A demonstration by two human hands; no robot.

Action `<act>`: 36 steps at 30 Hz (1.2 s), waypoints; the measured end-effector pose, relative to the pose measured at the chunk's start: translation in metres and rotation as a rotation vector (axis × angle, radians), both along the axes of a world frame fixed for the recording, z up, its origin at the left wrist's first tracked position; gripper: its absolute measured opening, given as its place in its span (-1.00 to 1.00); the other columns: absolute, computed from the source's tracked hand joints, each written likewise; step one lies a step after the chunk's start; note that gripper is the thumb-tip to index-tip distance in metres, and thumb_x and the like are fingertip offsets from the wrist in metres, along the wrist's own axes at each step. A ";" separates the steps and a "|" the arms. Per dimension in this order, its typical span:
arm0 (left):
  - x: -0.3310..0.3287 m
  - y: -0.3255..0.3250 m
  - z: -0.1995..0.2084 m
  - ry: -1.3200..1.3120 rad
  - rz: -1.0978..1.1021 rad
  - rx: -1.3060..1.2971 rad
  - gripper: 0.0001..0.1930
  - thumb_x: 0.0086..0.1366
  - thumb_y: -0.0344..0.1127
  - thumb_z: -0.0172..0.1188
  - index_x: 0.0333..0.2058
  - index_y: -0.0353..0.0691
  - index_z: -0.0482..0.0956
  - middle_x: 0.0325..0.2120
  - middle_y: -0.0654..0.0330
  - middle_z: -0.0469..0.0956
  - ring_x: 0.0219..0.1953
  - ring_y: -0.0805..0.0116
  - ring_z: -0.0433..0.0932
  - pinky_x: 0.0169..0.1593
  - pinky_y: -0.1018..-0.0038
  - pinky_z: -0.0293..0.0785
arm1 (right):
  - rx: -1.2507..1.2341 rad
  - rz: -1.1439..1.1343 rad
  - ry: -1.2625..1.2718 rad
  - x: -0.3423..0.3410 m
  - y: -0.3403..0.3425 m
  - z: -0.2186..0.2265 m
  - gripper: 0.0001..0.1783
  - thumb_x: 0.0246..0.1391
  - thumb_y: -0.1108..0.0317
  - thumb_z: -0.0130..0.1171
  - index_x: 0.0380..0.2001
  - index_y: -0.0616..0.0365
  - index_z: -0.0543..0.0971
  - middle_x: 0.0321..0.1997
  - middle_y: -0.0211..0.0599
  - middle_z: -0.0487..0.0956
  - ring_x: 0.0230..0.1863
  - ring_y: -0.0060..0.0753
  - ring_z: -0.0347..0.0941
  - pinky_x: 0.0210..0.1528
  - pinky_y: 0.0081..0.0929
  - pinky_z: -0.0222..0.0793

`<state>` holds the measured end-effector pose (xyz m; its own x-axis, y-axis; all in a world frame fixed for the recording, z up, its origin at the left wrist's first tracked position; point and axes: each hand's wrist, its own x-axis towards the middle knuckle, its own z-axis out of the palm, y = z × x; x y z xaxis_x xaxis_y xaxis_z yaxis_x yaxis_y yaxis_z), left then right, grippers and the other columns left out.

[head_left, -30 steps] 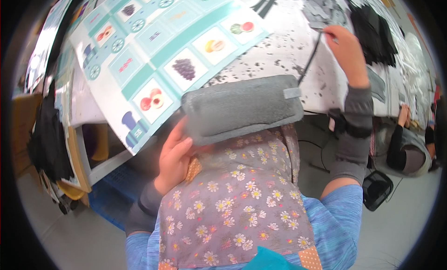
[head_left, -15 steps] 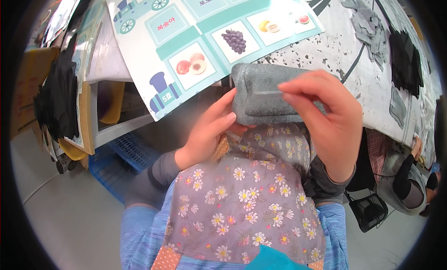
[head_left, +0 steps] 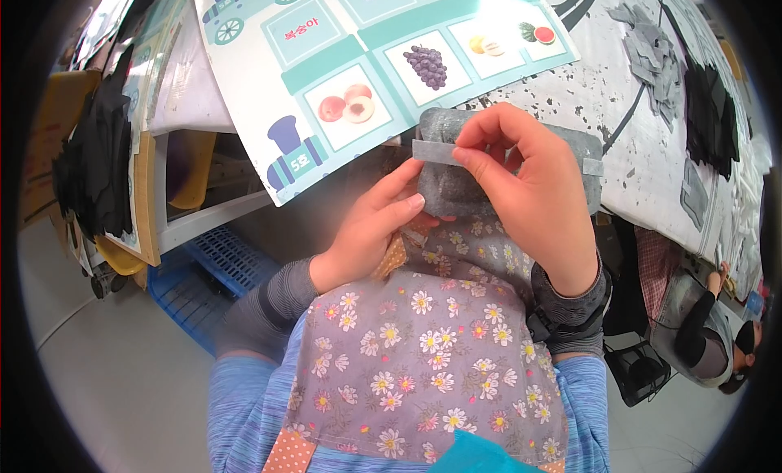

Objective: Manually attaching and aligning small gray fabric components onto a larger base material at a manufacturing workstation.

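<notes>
Left hand (head_left: 366, 235) grips a grey pad (head_left: 450, 189), long axis crosswise; right hand (head_left: 529, 184) pinches a strip (head_left: 432, 152).

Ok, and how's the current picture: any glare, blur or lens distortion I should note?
Head view: glare whitens the fruit poster around its melon picture; head view: haze blurs the area beside the left hand; head view: the white worktable looks curved toward the picture's rim, but the grey strip in the right hand looks fairly sharp.
</notes>
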<state>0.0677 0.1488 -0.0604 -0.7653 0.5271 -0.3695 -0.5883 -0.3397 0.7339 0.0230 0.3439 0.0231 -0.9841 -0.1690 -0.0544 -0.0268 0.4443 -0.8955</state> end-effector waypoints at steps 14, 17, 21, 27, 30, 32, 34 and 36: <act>-0.002 0.001 -0.001 0.013 0.000 0.081 -0.37 0.45 -0.40 -0.14 0.45 -0.29 -0.02 0.32 0.01 0.28 0.30 0.16 0.38 0.27 0.15 0.41 | 0.047 0.007 0.017 -0.002 0.004 -0.004 -0.94 0.09 0.50 0.19 -0.35 0.25 0.52 -0.45 -0.17 0.58 -0.45 -0.19 0.49 -0.36 -0.34 0.37; -0.003 0.001 0.001 0.026 0.001 0.088 -0.37 0.45 -0.40 -0.13 0.45 -0.29 -0.02 0.32 0.01 0.28 0.30 0.16 0.38 0.27 0.14 0.41 | 0.099 0.007 0.000 -0.003 0.003 -0.003 -0.94 0.08 0.50 0.19 -0.36 0.25 0.52 -0.44 -0.16 0.58 -0.41 -0.14 0.51 -0.33 -0.30 0.38; -0.004 0.000 0.002 0.017 -0.004 0.076 -0.37 0.44 -0.41 -0.13 0.45 -0.29 -0.02 0.32 0.00 0.28 0.30 0.16 0.38 0.27 0.14 0.41 | 0.128 0.010 0.070 -0.003 0.004 -0.009 -0.94 0.06 0.50 0.20 -0.38 0.23 0.53 -0.43 -0.17 0.59 -0.33 -0.11 0.52 -0.27 -0.26 0.40; -0.003 -0.001 0.002 0.013 -0.001 0.053 -0.38 0.45 -0.40 -0.13 0.45 -0.27 0.00 0.32 0.02 0.28 0.30 0.16 0.38 0.27 0.12 0.41 | 0.236 0.024 0.124 -0.004 0.001 -0.008 -0.95 0.04 0.49 0.22 -0.40 0.20 0.54 -0.43 -0.21 0.58 -0.26 -0.11 0.50 -0.20 -0.25 0.41; -0.003 -0.001 0.001 0.015 0.008 0.058 -0.38 0.45 -0.40 -0.13 0.45 -0.26 0.01 0.33 0.02 0.27 0.30 0.16 0.38 0.28 0.11 0.41 | 0.270 0.032 0.144 -0.004 -0.001 -0.009 -0.94 0.03 0.49 0.22 -0.41 0.20 0.54 -0.43 -0.23 0.58 -0.26 -0.11 0.49 -0.20 -0.23 0.42; -0.003 -0.003 -0.001 -0.002 -0.011 0.067 -0.38 0.45 -0.42 -0.14 0.45 -0.25 0.01 0.34 0.02 0.25 0.30 0.15 0.37 0.28 0.09 0.41 | 0.296 0.036 0.195 -0.004 -0.001 -0.013 -0.94 0.01 0.50 0.23 -0.42 0.20 0.54 -0.42 -0.24 0.57 -0.25 -0.10 0.48 -0.20 -0.21 0.42; -0.003 -0.002 -0.002 0.004 -0.008 0.055 -0.38 0.46 -0.38 -0.13 0.45 -0.26 0.01 0.34 0.02 0.25 0.31 0.15 0.37 0.28 0.10 0.41 | 0.319 0.057 0.237 -0.006 -0.001 -0.016 -0.95 0.01 0.50 0.23 -0.41 0.19 0.56 -0.41 -0.24 0.57 -0.24 -0.10 0.48 -0.19 -0.21 0.42; -0.001 -0.002 -0.001 0.005 -0.007 0.043 -0.38 0.47 -0.33 -0.12 0.45 -0.26 0.00 0.34 0.02 0.25 0.31 0.15 0.37 0.27 0.10 0.41 | 0.343 0.077 0.274 -0.005 -0.002 -0.019 -0.95 0.00 0.51 0.22 -0.41 0.19 0.58 -0.39 -0.25 0.57 -0.23 -0.10 0.47 -0.19 -0.21 0.43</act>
<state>0.0663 0.1468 -0.0613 -0.7633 0.5479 -0.3423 -0.5870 -0.3669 0.7216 0.0183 0.3422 0.0038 -0.9551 -0.2604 0.1413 -0.2878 0.7017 -0.6518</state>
